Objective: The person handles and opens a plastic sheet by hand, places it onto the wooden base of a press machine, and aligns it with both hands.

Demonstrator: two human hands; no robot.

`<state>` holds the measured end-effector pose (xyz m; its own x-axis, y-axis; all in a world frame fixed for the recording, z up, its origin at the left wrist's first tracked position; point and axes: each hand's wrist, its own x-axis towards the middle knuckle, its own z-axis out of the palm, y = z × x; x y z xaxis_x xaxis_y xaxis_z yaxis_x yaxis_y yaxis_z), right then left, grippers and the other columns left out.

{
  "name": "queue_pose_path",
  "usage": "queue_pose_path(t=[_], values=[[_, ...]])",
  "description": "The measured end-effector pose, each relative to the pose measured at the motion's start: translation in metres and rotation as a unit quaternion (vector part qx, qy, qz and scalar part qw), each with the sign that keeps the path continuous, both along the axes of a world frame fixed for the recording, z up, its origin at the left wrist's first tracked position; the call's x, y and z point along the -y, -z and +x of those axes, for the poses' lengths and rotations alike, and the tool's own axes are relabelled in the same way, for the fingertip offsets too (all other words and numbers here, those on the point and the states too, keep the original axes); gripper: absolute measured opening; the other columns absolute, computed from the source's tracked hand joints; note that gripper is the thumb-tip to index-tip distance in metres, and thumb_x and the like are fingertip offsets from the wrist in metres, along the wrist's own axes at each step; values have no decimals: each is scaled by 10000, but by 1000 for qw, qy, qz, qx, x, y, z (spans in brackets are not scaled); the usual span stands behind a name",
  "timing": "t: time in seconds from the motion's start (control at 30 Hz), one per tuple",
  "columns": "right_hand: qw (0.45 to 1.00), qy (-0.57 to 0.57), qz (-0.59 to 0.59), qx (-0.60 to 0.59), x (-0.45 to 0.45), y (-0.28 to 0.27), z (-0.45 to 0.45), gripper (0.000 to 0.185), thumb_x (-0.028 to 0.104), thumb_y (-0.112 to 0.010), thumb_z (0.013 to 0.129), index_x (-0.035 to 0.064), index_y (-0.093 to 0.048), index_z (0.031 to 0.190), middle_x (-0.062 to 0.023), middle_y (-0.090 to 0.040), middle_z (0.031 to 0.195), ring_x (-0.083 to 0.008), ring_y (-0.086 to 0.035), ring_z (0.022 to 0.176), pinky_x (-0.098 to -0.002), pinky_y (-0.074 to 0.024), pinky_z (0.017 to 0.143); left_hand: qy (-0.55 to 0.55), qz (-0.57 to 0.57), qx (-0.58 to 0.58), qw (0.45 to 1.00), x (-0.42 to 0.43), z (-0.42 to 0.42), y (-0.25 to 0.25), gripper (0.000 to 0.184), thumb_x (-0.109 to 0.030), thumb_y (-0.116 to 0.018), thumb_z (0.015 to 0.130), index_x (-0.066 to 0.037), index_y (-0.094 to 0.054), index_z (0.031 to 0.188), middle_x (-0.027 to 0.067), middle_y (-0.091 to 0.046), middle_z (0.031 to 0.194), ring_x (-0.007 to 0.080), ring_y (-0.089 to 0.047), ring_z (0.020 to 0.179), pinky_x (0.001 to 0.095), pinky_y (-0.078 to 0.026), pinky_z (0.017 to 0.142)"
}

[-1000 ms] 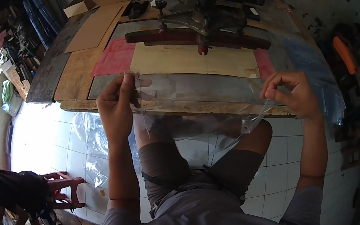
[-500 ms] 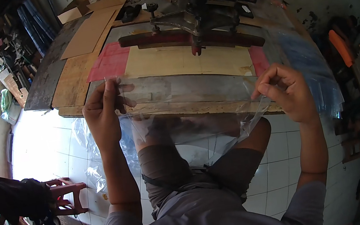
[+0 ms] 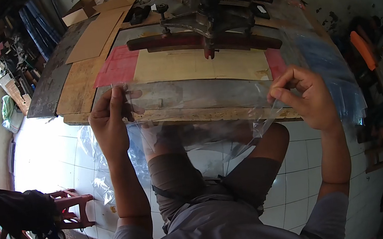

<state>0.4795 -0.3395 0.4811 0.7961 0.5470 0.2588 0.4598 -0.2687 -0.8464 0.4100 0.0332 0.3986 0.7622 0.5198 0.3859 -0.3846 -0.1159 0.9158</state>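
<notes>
Film (image 3: 203, 127), clear and thin, spans the space between the person's two hands, in front of the bench (image 3: 77, 90) and above the lap. The left hand (image 3: 110, 117) pinches its left end, thumb against index finger with no gap to see, the other fingers bent behind. The right hand (image 3: 304, 95) has the opposite side nipped between thumb and index fingertips, the remaining fingers curled; folds gather just below this grip. The lower edge seems to sag between the hands, though such clear material makes it hard to trace. Beyond both grips lies a yellow sheet (image 3: 192, 62), with a red bar (image 3: 167, 43) past it. Cardboard (image 3: 98, 36) lies beyond the left hand; bluish sheets (image 3: 325, 61) lie right of the right hand.
</notes>
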Motion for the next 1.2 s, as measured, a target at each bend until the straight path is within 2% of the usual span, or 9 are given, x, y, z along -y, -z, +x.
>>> queue_pose_path(t=[0.47,0.77,1.07,1.2], values=[[1000,19,-4,21,-3,1,-2,85,23,-720,944,2,-639,962,-66,-738,886,-113,-693,840,-277,-529,797,3,3,-3,1000,-1,1,3,279,-208,-596,1069,45,-706,1103,137,-784,932,113,-696,641,219,-466,544],[999,29,-30,29,-2,-4,0,143,37,-740,933,14,-628,1019,-67,-728,841,-128,-714,829,-277,-528,800,-1,6,-2,1000,-1,2,6,278,-205,-605,1065,50,-713,1090,121,-779,907,108,-691,634,221,-463,536],[999,50,-12,5,-4,-5,3,228,-2,-714,930,10,-591,1122,-89,-736,936,-140,-717,941,-284,-523,871,-12,1,-20,1000,0,4,7,277,-213,-619,1058,40,-729,1083,103,-775,887,99,-687,639,223,-464,544],[996,84,25,17,-4,9,10,236,1,-699,947,-4,-569,1144,-97,-752,947,-123,-711,933,-277,-530,891,2,5,-31,999,2,7,8,288,-232,-608,1063,35,-713,1097,122,-772,907,108,-682,627,220,-453,545]])
